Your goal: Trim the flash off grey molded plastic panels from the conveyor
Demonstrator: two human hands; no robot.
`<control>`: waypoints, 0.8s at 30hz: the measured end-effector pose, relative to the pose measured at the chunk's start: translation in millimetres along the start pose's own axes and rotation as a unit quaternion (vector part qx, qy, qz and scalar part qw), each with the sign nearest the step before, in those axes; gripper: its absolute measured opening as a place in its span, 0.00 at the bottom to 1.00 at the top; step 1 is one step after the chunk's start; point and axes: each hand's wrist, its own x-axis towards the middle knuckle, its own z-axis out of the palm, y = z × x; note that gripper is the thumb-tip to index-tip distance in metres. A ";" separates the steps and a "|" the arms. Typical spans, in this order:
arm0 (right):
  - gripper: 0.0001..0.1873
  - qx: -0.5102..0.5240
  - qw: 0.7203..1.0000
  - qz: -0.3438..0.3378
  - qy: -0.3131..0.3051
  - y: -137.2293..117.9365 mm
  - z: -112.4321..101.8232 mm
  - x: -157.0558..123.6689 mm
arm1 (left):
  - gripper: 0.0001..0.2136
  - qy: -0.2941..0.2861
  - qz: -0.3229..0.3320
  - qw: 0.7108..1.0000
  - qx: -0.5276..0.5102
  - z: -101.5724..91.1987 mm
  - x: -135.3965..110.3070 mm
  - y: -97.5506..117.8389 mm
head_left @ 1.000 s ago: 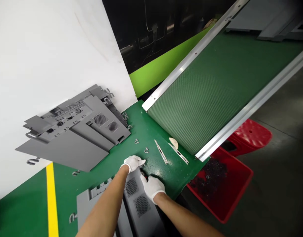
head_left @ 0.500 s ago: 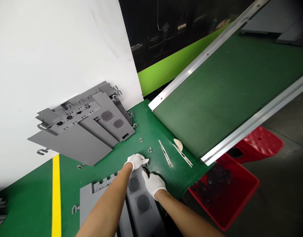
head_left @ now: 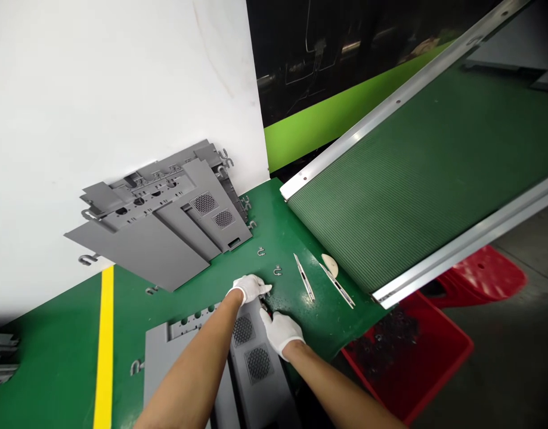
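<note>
A grey plastic panel point(head_left: 261, 390) with two mesh grilles lies flat on the green table in front of me. My left hand point(head_left: 250, 288), in a white glove, is at the panel's far right corner, its fingers closed on a small grey hook-shaped plastic piece mostly hidden under them. Just to the right, my gloved right hand point(head_left: 282, 331) is closed round what look like red-handled nippers point(head_left: 265, 307); only a dark and red bit shows, pointing at that corner. Another hook-shaped piece point(head_left: 137, 367) sticks out from the panel's left edge.
Grey panels point(head_left: 130, 250) lean in a stack against the white wall. Loose hooks point(head_left: 278, 270), two slim craft knives point(head_left: 304, 277) and a pale oval piece point(head_left: 330, 265) lie on the table. A green conveyor point(head_left: 390, 196) slopes up rightward over a red bin point(head_left: 443, 357) holding dark scraps.
The view has shifted slightly, moving the background to the right. Both hands keep nearly the same place and grip at the panel's corner.
</note>
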 end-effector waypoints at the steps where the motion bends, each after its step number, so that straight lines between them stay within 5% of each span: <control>1: 0.45 0.000 1.000 0.000 0.002 -1.4 0.0 0.6 | 0.26 0.000 -0.001 1.000 -0.001 -0.4 0.1 -0.9; 10: 0.46 -0.006 1.000 -0.009 0.020 -12.0 5.6 9.8 | 0.26 -0.003 -0.011 1.000 -0.004 -5.7 4.1 -11.6; 17: 0.45 -0.076 0.996 -0.036 0.017 -12.1 -9.1 14.9 | 0.25 -0.003 -0.028 1.000 -0.013 -1.8 16.7 -16.4; 24: 0.43 -0.008 1.000 0.008 0.004 -19.9 -5.9 12.6 | 0.24 0.006 -0.006 1.000 -0.028 0.2 16.3 -20.7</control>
